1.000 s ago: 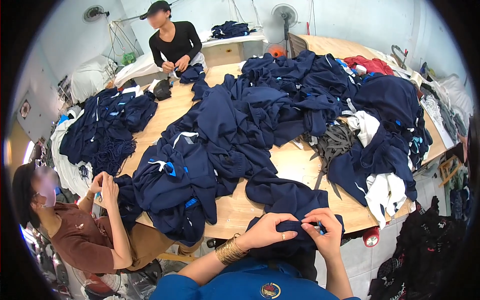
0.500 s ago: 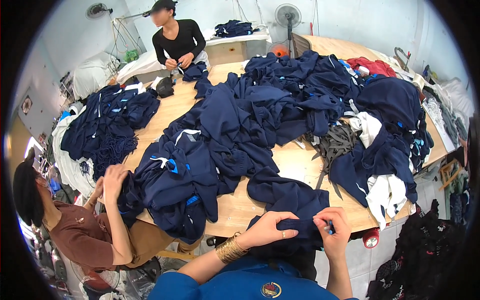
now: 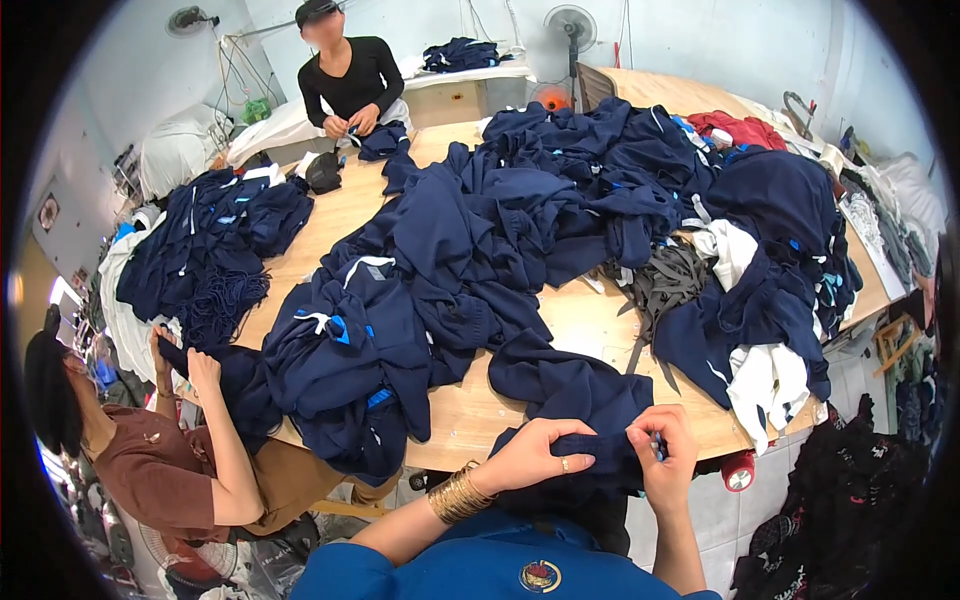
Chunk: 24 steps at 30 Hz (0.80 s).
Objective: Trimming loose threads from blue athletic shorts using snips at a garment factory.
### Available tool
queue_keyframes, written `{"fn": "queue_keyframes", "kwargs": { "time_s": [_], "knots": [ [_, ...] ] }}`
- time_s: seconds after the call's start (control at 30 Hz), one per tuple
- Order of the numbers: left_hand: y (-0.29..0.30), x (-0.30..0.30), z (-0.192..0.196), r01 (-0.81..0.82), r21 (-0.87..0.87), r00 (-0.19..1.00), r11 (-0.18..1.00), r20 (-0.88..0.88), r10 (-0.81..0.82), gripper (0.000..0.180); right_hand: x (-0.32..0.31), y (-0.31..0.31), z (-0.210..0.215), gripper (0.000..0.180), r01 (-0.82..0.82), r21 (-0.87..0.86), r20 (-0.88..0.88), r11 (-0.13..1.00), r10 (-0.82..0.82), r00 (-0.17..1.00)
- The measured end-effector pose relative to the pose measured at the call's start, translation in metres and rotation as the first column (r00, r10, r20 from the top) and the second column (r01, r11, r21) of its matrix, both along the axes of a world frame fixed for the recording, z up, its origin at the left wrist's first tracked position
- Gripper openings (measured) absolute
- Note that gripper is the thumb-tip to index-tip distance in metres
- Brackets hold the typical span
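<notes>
Here we see the left hand (image 3: 535,455), with a ring and stacked gold bangles, pinching a fold of the soft navy-blue knit garment (image 3: 565,395), while the right hand (image 3: 665,455) is clenched around a small blue tool and the same cloth. The garment drapes over the near edge of the pale wooden table (image 3: 600,320), close to our chest. Crumpled navy heaps (image 3: 470,240) cover most of the top; bare wood shows just beyond the garment.
</notes>
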<state>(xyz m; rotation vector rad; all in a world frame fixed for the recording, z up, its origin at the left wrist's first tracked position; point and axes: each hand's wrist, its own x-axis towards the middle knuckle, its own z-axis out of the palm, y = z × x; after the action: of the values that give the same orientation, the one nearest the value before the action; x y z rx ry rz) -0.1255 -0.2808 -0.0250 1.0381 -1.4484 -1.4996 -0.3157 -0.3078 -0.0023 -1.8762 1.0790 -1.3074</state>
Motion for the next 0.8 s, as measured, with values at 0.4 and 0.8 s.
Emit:
{"fn": "queue_keyframes", "kwargs": {
  "time_s": [0.4, 0.8],
  "knots": [
    [0.001, -0.006, 0.0, -0.012, -0.089, 0.998, 0.996, 0.055, 0.017, 0.024, 0.005, 0.007, 0.001, 0.014, -0.048, 0.036, -0.087, 0.998, 0.051, 0.995],
    [-0.002, -0.005, 0.0, 0.002, -0.074, 0.999, 0.997, 0.035, 0.0, 0.023, 0.004, 0.009, -0.006, 0.02, -0.066, -0.036, -0.171, 0.997, 0.058, 0.984]
  ]
}}
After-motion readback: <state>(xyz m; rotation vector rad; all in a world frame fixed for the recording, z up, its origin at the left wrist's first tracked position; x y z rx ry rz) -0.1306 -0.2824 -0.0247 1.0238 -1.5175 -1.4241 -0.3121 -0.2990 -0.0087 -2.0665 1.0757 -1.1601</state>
